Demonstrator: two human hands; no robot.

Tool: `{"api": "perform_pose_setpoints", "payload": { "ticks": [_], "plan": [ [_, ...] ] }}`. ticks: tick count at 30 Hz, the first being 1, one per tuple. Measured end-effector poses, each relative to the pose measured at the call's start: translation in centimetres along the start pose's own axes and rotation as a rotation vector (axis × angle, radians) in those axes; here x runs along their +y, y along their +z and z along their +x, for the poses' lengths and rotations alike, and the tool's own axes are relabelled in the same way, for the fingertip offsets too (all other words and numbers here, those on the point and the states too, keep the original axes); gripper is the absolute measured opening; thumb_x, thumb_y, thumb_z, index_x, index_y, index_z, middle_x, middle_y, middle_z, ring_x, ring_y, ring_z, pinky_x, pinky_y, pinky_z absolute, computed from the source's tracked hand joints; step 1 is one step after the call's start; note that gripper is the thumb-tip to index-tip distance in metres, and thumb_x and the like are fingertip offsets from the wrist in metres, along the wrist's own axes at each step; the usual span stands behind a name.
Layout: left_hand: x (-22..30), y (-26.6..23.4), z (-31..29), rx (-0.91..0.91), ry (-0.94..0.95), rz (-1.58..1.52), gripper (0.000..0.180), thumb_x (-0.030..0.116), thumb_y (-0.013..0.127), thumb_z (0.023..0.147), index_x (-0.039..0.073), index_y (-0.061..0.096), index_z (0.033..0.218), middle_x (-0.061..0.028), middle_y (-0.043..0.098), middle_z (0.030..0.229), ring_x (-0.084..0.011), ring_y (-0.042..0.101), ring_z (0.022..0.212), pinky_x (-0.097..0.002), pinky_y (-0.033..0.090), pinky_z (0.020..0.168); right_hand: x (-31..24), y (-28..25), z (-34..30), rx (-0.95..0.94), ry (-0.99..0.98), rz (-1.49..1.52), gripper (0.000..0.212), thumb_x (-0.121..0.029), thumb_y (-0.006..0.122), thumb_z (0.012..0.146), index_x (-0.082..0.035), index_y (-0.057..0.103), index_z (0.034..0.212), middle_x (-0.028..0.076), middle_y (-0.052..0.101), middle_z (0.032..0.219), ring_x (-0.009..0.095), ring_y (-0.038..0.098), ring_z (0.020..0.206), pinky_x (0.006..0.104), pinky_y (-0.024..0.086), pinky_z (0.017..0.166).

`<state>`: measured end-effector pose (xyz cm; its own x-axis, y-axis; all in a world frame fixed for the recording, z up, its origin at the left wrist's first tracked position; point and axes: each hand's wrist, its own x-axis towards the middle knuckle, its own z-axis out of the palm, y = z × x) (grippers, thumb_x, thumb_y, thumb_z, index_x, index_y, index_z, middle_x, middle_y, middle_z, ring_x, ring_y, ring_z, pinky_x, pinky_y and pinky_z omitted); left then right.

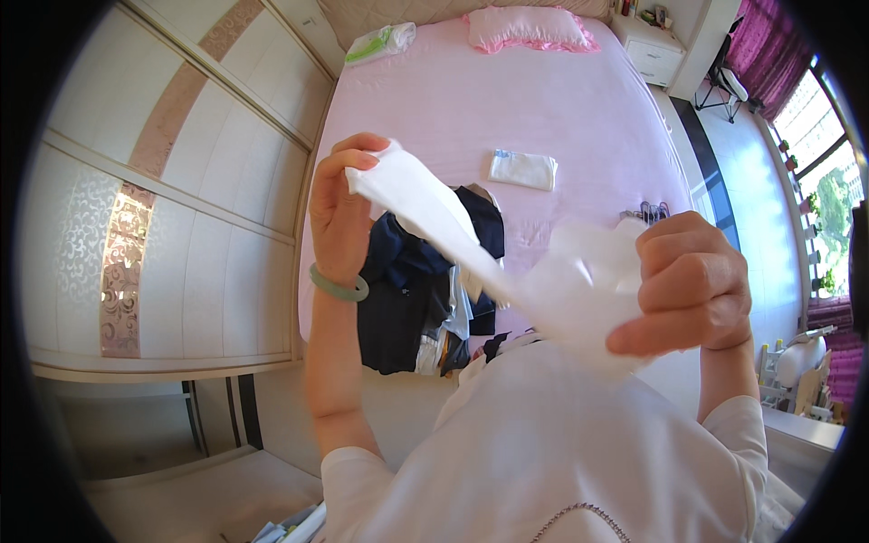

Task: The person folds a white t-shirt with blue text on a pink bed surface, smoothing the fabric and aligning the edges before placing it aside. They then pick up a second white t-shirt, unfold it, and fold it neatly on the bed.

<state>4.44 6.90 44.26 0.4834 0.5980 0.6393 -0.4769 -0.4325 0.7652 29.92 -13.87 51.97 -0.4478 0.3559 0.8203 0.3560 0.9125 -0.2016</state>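
- Left hand [342,213]: raised in front of the chest, fingers curled, pinching one end of a white cloth [471,249] between thumb and fingertips. Green bangle [338,287] on that wrist.
- Right hand [690,281]: also raised, on the right, fingers folded down over the other, bunched end of the white cloth, gripping it.
- White cloth: held in the air between both hands, stretched as a band from upper left down to lower right, wider and crumpled at the right hand. Not touching the bed.
- Bed [579,118]: pink sheet, beyond the hands, runs to the far side.
- Dark clothes pile [416,290]: navy/black garments heaped at the near left edge of the bed, directly behind the stretched cloth in this view.
- Folded white item [523,169]: lies flat mid-bed, well apart from the pile.
- Pink pillow [529,29] at the far end; pale bundle with green trim [380,42] at the far left corner.
- Wardrobe [181,181]: white panelled doors along the left.
- Nightstand [654,52]: white, far right of the bed.
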Motion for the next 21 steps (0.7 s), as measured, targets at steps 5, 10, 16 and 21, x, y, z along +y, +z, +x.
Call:
{"api": "perform_pose_setpoints", "payload": {
  "ticks": [5, 10, 16, 21],
  "plan": [
    [1.3, 6.9, 1.5, -0.213, -0.004, -0.466, 0.012, 0.006, 0.056, 0.092, 0.007, 0.054, 0.103, -0.0165, 0.049, 0.121, -0.0226, 0.056, 0.101, -0.0315, 0.051, 0.085, 2.7, 2.0, 2.1, 0.143, 0.239, 0.157, 0.017, -0.005, 0.075, 0.075, -0.003, 0.069, 0.09, 0.006, 0.065, 0.077, 0.02, 0.058, 0.059, 0.0279, 0.045, 0.054],
    [0.6, 9.7, 0.2, -0.22, -0.15, -0.586, 0.018, 0.012, 0.06, 0.093, 0.007, 0.056, 0.109, -0.0145, 0.044, 0.126, -0.0211, 0.053, 0.109, -0.033, 0.046, 0.093, 3.6, 5.1, 1.2, 0.261, 0.501, 0.169, 0.013, -0.003, 0.074, 0.078, 0.0, 0.067, 0.089, 0.008, 0.066, 0.077, 0.016, 0.063, 0.066, 0.0249, 0.048, 0.06],
    [1.1, 9.9, -0.8, -0.189, -0.205, -0.48, 0.022, 0.012, 0.062, 0.091, 0.007, 0.055, 0.111, -0.0145, 0.044, 0.128, -0.02, 0.053, 0.11, -0.0308, 0.046, 0.091, 3.1, 6.6, 0.4, 0.377, 0.717, 0.236, 0.013, -0.005, 0.074, 0.079, -0.001, 0.066, 0.088, 0.006, 0.068, 0.077, 0.01, 0.064, 0.069, 0.023, 0.05, 0.062],
    [1.6, 9.2, -0.4, -0.155, -0.221, -0.254, 0.026, 0.013, 0.062, 0.091, 0.005, 0.055, 0.116, -0.0129, 0.05, 0.125, -0.0154, 0.055, 0.107, -0.0267, 0.046, 0.087, 2.7, 6.7, 0.1, 0.393, 0.713, 0.249, 0.012, -0.002, 0.074, 0.079, 0.001, 0.065, 0.087, 0.005, 0.067, 0.08, 0.007, 0.06, 0.071, 0.021, 0.048, 0.062]
  ]
}}
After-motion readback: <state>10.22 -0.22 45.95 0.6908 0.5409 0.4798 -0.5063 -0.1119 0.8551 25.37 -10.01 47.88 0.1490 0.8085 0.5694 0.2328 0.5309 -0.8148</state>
